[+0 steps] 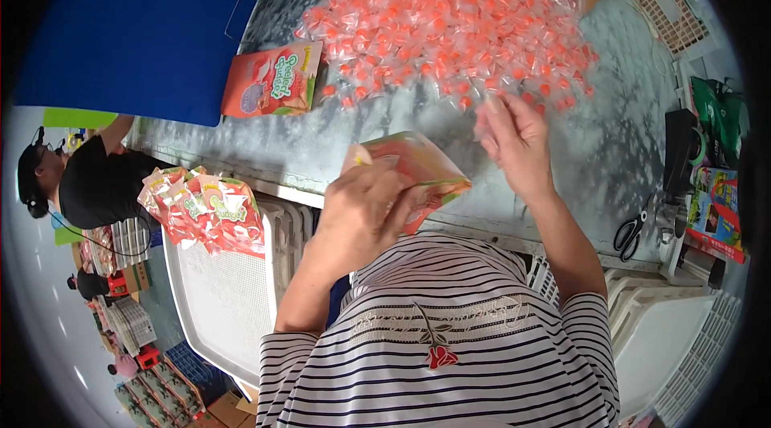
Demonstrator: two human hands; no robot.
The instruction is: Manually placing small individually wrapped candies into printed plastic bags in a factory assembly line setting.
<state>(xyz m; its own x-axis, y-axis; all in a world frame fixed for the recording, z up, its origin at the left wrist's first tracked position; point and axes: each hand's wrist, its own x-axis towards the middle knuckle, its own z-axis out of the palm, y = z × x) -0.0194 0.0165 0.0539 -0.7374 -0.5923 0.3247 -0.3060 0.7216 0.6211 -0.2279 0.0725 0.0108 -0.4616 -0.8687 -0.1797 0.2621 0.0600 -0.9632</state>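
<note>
My left hand (359,207) grips a red and green printed pouch (438,171) above the table's near edge, its mouth spread apart. To the right, my right hand (520,147) hovers by the near edge of a big heap of clear-wrapped candies (458,34) with orange-red centres. Its thumb and fingers are pinched on what looks like a small clear-wrapped candy, mostly hidden by the fingers. Left of the heap, another printed pouch (271,79) lies flat on the table.
Several pouches (205,207) are piled on a white tray (221,291) at the left. A large blue panel (144,26) covers the far left. Black scissors (630,234) lie at the right, with a white basket (665,6) beyond. A co-worker (104,179) is at the left.
</note>
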